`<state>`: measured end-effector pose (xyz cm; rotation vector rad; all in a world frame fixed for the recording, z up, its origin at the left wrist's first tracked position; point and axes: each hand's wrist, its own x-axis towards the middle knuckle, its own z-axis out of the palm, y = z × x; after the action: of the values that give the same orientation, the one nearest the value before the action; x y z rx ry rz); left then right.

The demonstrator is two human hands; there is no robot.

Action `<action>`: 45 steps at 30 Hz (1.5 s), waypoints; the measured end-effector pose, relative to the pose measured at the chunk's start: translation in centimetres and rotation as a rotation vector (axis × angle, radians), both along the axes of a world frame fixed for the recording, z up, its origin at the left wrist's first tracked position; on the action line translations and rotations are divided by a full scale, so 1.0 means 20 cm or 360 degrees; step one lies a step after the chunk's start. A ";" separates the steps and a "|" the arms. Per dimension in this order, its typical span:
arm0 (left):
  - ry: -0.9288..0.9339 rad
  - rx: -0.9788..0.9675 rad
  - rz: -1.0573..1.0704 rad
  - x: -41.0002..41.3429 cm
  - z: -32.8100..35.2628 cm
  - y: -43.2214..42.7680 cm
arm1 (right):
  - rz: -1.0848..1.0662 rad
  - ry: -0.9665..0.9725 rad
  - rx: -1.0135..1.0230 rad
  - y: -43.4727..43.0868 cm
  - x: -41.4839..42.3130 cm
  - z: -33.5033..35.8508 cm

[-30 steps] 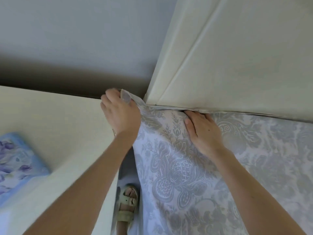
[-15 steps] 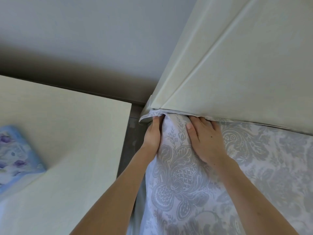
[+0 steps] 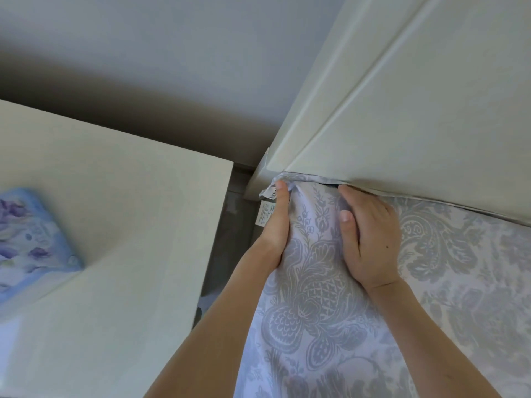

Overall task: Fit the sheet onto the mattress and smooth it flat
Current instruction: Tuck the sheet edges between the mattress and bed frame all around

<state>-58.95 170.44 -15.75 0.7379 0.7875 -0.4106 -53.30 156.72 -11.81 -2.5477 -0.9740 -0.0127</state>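
While tucking the sheet (image 3: pixel 316 300) corner at the headboard (image 3: pixel 431 110), grips its edge in curled left hand (image 3: pixel 275 225), presses it with flat right hand (image 3: pixel 370 242). Seems nearly fitted at this mattress corner; leaves smoothing.

Left hand (image 3: pixel 276 222) reaches forward, thumb on top, fingers hidden; right hand (image 3: pixel 370 239) lies flat, palm down, fingers (image 3: pixel 359 201) straight

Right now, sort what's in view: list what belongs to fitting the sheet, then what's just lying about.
In the job: sheet, left hand gripping its corner, right hand pressing it flat, headboard it meets.
Lying about: cream cabinet top, blurred blue floral item on it.
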 end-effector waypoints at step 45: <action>-0.0338 0.0191 0.0050 -0.22 0.73 -0.19 | -0.0138 0.1068 -0.1251 0.14 0.13 0.90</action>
<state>-63.29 166.62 -1.07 0.8646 0.6265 -0.2532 -50.66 159.50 6.25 -2.8849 -0.6547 1.3395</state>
